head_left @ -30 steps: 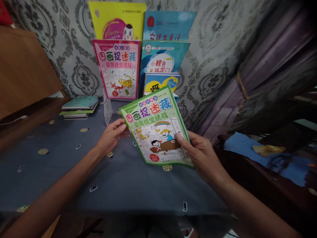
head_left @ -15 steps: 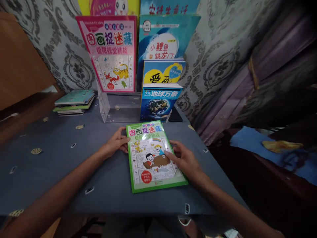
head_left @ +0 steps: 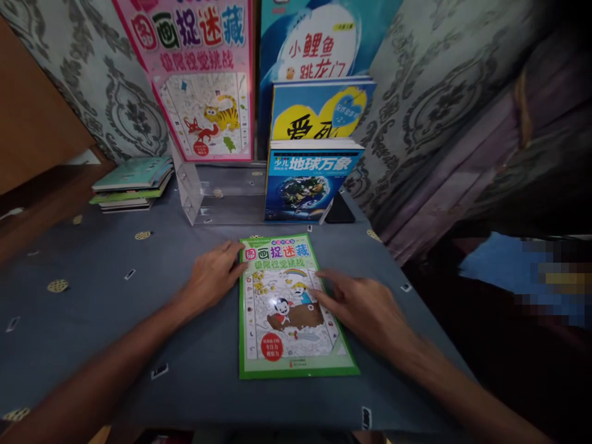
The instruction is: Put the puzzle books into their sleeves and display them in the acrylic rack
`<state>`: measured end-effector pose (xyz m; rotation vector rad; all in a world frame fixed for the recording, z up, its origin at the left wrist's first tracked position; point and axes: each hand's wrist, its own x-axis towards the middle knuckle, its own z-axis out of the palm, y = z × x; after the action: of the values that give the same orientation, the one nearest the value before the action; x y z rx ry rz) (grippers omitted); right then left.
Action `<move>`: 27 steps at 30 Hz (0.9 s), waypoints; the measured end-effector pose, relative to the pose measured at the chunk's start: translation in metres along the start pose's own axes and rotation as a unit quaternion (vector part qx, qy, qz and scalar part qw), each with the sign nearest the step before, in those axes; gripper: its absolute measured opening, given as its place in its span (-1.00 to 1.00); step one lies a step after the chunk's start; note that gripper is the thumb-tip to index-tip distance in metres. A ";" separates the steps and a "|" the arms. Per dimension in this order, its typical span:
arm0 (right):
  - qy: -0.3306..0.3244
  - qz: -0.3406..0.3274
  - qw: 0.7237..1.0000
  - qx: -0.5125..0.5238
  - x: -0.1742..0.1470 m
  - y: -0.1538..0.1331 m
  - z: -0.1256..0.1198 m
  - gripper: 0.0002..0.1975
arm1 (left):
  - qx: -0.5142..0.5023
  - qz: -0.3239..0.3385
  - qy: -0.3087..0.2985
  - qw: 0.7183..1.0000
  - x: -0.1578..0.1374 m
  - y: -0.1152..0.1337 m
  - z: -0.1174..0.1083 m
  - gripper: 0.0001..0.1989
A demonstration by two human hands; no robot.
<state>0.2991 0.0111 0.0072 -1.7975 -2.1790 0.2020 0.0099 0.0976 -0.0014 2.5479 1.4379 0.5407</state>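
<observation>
A green-bordered children's picture book lies flat on the cloth-covered table, its cover facing up. The cover carries a rainbow, cartoon figures and a red circle. My left hand is at the book's upper left edge, with thumb and fingertips touching the border and slightly apart. From the right side, my right hand reaches over the edge. Its thumb and index finger are stretched out and spread at the cover's right margin; the other fingers are partly hidden beneath the hand. Neither hand appears wrapped round the book.
Behind the book stands a clear plastic rack. It bears a pink picture book, a blue earth book, a yellow-and-blue book and a teal book. A stack of books lies left, a dark flat object right.
The green book has gone from slightly raised and tilted to flat on the table. My hands have loosened from round its edges. The view has moved closer and tipped downward.
</observation>
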 end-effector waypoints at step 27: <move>-0.028 -0.203 0.976 0.074 0.085 -0.010 0.046 -0.31 | 0.139 0.134 0.032 0.981 -0.012 0.010 0.007 -0.67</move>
<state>0.2612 0.0962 -0.0207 -1.2489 -2.4415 0.3121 0.0149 0.0826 -0.0069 2.9986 1.2772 0.4933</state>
